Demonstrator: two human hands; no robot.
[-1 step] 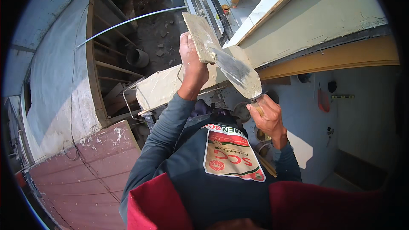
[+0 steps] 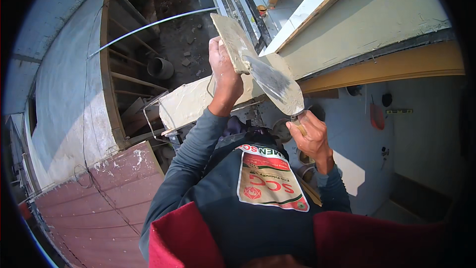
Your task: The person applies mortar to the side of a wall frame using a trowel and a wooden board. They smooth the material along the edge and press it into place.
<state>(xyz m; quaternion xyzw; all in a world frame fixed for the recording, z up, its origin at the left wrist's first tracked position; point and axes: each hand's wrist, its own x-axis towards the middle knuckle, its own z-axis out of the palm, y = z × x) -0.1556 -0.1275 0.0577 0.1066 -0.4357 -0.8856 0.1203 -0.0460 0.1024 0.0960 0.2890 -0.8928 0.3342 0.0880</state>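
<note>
My left hand [image 2: 224,72] is closed on a flat rectangular plastering float [image 2: 229,34]. Pale wet plaster coats the float, which tilts upward; its grip is hidden behind the fingers. In my right hand [image 2: 311,139] is the wooden handle of a pointing trowel [image 2: 277,87]. The trowel's leaf-shaped blade, smeared with plaster, reaches up and left, its tip at the float's lower right corner. Beneath both tools runs a plaster-coated ledge [image 2: 186,103], with a thin bent metal rod [image 2: 147,119] by its left end.
To the right, a plastered wall [image 2: 362,30] rises above a yellow-brown beam [image 2: 386,73]. A bucket [image 2: 160,68] stands on the rubble-strewn ground far below. Maroon boards [image 2: 94,208] lie at the lower left. A spirit level [image 2: 399,111] and a red dustpan-like thing [image 2: 377,116] are at the right.
</note>
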